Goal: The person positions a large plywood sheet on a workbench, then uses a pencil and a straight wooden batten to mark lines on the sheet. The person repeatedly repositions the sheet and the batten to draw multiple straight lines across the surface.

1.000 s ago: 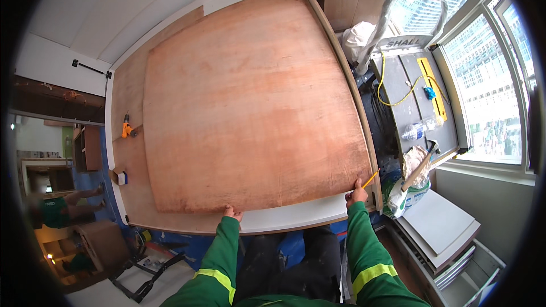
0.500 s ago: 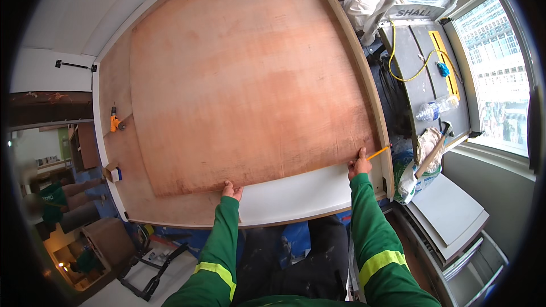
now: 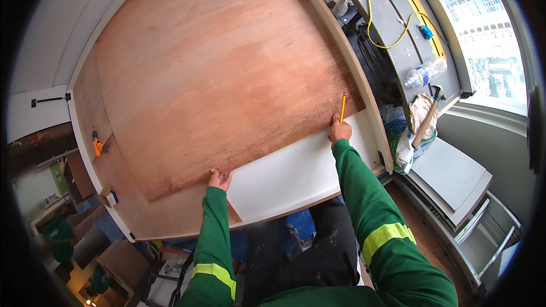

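Observation:
A large reddish-brown plywood sheet (image 3: 227, 74) lies inside a shallow white-edged frame (image 3: 372, 108). Its near edge runs at a slant, and a white panel (image 3: 284, 185) shows between that edge and me. With fingers curled at the edge, my left hand (image 3: 220, 179) grips the sheet left of the middle. My right hand (image 3: 340, 131) grips the same edge farther right. A yellow pencil (image 3: 343, 108) is held in that hand too, its free end pointing away from me over the plywood.
An orange-and-black drill (image 3: 98, 146) and a small box (image 3: 108, 197) rest at the frame's left side. To the right are a grey table saw (image 3: 392, 34) with a plastic bottle (image 3: 425, 73), a hammer (image 3: 429, 119) and stacked white boards (image 3: 449, 179). Another person (image 3: 60, 237) is at far left.
The sheet's near edge has moved away from me, more on the right, baring more white panel. Both hands moved with it. The pencil swung from pointing right to pointing away. The view shifted.

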`<state>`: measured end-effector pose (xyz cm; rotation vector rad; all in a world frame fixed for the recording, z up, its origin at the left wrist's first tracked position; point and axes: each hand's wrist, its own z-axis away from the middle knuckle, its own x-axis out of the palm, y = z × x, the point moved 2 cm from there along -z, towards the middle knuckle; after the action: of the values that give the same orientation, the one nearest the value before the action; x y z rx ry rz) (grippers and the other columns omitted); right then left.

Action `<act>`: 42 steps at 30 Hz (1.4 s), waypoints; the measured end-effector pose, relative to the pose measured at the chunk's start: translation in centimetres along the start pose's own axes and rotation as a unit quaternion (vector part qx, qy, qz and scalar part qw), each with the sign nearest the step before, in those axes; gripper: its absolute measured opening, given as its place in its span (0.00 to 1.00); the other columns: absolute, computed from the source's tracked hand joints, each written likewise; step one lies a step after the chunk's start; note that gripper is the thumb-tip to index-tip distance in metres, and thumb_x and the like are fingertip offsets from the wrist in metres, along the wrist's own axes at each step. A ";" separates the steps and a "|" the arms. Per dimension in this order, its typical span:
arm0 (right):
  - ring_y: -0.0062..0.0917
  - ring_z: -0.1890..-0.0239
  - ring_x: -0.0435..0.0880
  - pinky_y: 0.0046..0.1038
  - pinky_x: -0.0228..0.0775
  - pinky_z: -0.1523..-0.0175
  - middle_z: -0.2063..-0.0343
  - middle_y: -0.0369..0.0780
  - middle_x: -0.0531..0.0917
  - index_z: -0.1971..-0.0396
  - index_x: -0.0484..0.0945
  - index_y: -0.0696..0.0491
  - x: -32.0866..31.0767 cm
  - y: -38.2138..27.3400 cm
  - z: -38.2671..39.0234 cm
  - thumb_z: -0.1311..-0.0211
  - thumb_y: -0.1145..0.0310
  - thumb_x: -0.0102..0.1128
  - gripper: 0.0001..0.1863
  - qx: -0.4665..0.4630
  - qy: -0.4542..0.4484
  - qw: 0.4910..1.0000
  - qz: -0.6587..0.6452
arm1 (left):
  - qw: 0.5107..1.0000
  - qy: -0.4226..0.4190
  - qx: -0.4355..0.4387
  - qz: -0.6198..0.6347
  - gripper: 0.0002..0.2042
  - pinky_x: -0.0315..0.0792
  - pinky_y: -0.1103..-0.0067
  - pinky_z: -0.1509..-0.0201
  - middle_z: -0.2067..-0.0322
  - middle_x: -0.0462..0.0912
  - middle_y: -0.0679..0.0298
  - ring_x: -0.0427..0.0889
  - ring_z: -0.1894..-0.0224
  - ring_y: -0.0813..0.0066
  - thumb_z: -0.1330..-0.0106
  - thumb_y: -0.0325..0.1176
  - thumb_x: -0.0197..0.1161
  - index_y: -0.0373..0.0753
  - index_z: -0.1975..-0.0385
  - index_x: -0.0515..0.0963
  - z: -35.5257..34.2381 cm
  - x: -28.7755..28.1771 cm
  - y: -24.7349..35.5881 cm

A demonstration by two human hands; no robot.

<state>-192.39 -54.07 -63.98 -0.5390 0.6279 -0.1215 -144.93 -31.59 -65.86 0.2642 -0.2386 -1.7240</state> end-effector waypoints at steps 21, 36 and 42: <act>0.26 0.77 0.67 0.37 0.75 0.68 0.76 0.35 0.68 0.60 0.78 0.50 -0.6 1.6 -3.1 0.26 0.43 0.63 0.22 0.101 -0.081 0.987 -0.092 | 0.994 -0.022 0.048 -0.098 0.24 0.85 0.67 0.34 0.37 0.76 0.48 0.83 0.40 0.47 0.16 0.41 0.54 0.34 0.28 0.64 1.7 0.2 -1.3; 0.24 0.78 0.73 0.31 0.68 0.73 0.74 0.33 0.78 0.62 0.79 0.47 2.0 -0.5 -1.5 0.23 0.47 0.63 0.18 0.053 -0.016 0.990 -0.133 | 0.995 -0.011 0.067 -0.077 0.21 0.84 0.67 0.35 0.47 0.82 0.58 0.84 0.48 0.63 0.17 0.47 0.55 0.40 0.35 0.69 -0.3 1.4 -1.4; 0.24 0.75 0.74 0.31 0.67 0.72 0.71 0.31 0.82 0.61 0.79 0.46 2.8 -0.3 -0.9 0.24 0.49 0.64 0.16 0.112 -0.002 0.972 -0.205 | 0.993 0.032 0.088 -0.078 0.20 0.83 0.70 0.39 0.49 0.82 0.59 0.84 0.48 0.65 0.17 0.51 0.54 0.48 0.35 0.70 -0.8 1.7 -2.0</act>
<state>-190.64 -55.49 -65.95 -0.4428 0.4840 -0.5754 -146.81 -32.92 -67.29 0.4769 -0.3309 -1.8481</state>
